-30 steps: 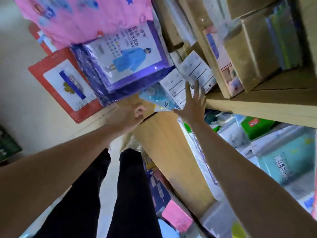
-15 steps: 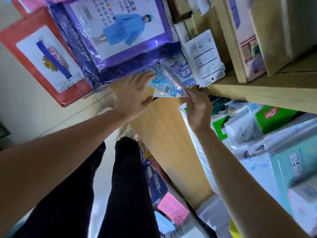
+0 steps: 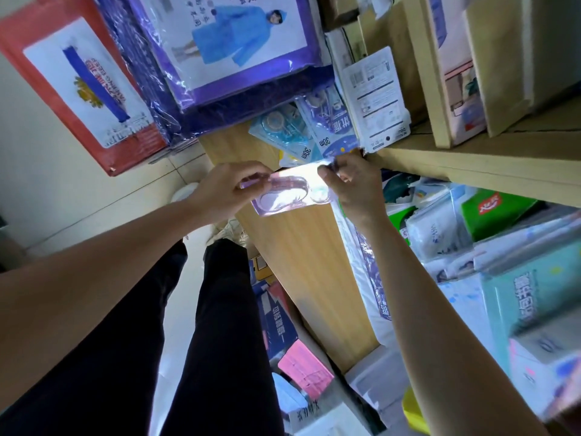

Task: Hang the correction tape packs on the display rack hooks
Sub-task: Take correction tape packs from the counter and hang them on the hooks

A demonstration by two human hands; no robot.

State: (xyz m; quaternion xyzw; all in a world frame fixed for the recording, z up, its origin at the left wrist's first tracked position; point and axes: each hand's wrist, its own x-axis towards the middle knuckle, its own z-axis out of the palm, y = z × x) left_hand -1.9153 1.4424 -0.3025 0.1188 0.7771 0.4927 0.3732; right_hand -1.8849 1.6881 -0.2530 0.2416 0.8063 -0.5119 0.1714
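Since 0.5 s ago both hands have come down off the hanging packs and closed on 1 lilac correction tape pack point(image 3: 292, 191), now held flat between them in front of the wooden rack panel point(image 3: 301, 262).

From left: a red-bordered bag point(image 3: 78, 86) and a purple raincoat pack point(image 3: 239, 48) hang overhead, apart from the work. The left hand point(image 3: 226, 190) pinches the pack's left edge, fingers and thumb curled round it. The right hand point(image 3: 352, 187) pinches the right end between thumb and fingers, just below the shelf edge point(image 3: 471, 158). Directly above the held pack, 3 packs already hang overlapping: a pale blue pack point(image 3: 276, 127), a violet "30m" pack point(image 3: 330, 121) and a white-backed card point(image 3: 374, 99).

Likely trouble: the hook itself isn't visible, prob. hidden behind those 3 packs, so the hang hole may have to be found by feel and could miss. Pushing up through the cluster could knock a hung pack off its hook. Glare on the blister suggests slick plastic; w/ only edge pinches, the pack could twist or slip when 1 hand lets go to guide it. Forcing the card at an angle could tear the hole.
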